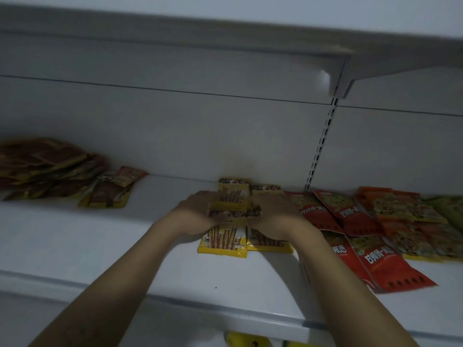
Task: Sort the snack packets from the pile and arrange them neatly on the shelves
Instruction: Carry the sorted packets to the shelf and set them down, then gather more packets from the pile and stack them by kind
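Left hand (198, 212) and right hand (274, 216) flank the yellow packets (223, 242) mid-shelf (125, 246), touching them. Blur hides whether the fingers grip or press. Red packets (385, 264) lie just right of them, and a brown pile (42, 166) sits far left.

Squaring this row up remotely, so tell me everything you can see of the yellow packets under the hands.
The yellow packets are glossy pouches printed with brown sticks and dark top bands. At least four lie flat on the white shelf in two overlapping columns. The left hand and right hand rest on them; blur hides the grip.
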`<action>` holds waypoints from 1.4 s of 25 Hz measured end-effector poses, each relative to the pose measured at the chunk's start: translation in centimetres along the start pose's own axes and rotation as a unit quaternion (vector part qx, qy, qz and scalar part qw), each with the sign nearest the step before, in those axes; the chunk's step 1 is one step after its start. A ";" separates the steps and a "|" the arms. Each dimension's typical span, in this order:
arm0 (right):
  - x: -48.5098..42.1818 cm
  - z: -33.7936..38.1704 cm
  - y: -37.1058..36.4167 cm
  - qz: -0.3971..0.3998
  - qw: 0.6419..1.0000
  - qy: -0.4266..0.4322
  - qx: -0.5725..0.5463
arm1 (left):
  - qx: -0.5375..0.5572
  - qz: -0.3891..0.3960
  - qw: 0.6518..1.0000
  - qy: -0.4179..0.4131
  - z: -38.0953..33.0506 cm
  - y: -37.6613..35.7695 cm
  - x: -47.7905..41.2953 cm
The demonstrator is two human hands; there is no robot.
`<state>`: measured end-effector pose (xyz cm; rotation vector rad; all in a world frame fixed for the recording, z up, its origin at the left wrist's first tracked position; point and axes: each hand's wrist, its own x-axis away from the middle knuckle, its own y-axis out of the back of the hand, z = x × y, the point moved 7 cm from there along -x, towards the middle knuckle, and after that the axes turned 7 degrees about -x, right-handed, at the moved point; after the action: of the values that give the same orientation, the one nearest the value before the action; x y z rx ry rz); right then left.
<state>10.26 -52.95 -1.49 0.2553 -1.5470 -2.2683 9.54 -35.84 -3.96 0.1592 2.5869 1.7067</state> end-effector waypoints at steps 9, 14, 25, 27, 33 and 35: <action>-4.2 12.7 -3.3 0.021 0.986 0.164 0.028 | -0.133 -0.066 0.982 0.114 8.0 5.7 9.7; -4.8 22.5 -6.4 0.031 0.968 0.249 0.030 | -0.164 -0.089 0.960 0.206 15.4 8.9 17.5; -11.9 41.4 -15.1 0.042 0.970 0.236 0.026 | -0.141 -0.147 0.957 0.207 35.7 16.7 22.8; -13.4 44.5 -16.5 0.032 0.974 0.221 0.020 | -0.137 -0.155 0.959 0.192 39.5 18.4 22.5; -16.4 45.8 -15.9 -0.041 0.987 0.155 0.004 | -0.143 -0.171 0.968 0.118 43.1 22.5 18.1; -17.4 45.4 -15.0 -0.061 0.990 0.123 -0.003 | -0.141 -0.207 0.964 0.088 43.0 23.7 16.5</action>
<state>6.82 -2.22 0.64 0.6194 -1.4299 -2.2318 -1.53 14.47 1.29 -0.5242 2.2278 1.9541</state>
